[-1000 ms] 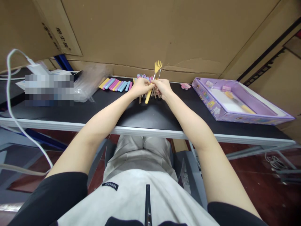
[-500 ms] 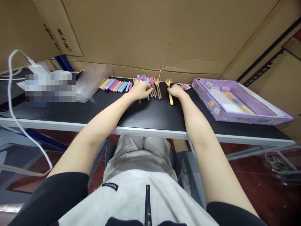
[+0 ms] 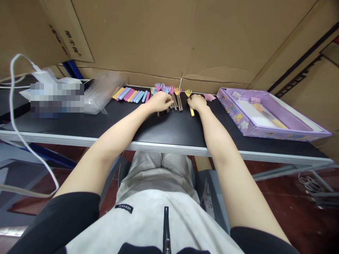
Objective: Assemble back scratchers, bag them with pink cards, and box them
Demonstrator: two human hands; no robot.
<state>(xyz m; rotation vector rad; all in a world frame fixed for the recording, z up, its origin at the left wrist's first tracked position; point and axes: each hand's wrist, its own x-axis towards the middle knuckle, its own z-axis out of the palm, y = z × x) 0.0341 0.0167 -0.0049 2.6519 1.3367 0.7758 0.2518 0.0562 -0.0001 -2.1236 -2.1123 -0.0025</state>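
My right hand point(image 3: 197, 102) grips a back scratcher point(image 3: 192, 112) with a yellow claw and yellow handle, which lies with its claw toward the cardboard. To its left, several back scratchers point(image 3: 180, 104) with pink, blue, purple and yellow claws sit side by side, their bare metal rods toward me. My left hand point(image 3: 159, 101) rests over this group with fingers curled toward the thumb. Its fingertips are partly hidden, and what they pinch is unclear. Left of that hand runs a row of loose pink, blue and yellow handles point(image 3: 131, 95).
An open purple display box point(image 3: 243, 123) holding a yellow back scratcher stands at the right. Small pink pieces point(image 3: 209, 97) lie behind my right hand. Clear plastic bags point(image 3: 99, 95) and a white cable point(image 3: 12, 102) are at the left. Cardboard point(image 3: 159, 42) walls the black table's back.
My right hand has shifted slightly left with the yellow back scratcher, nearer the group. The left hand has barely moved over the other back scratchers.
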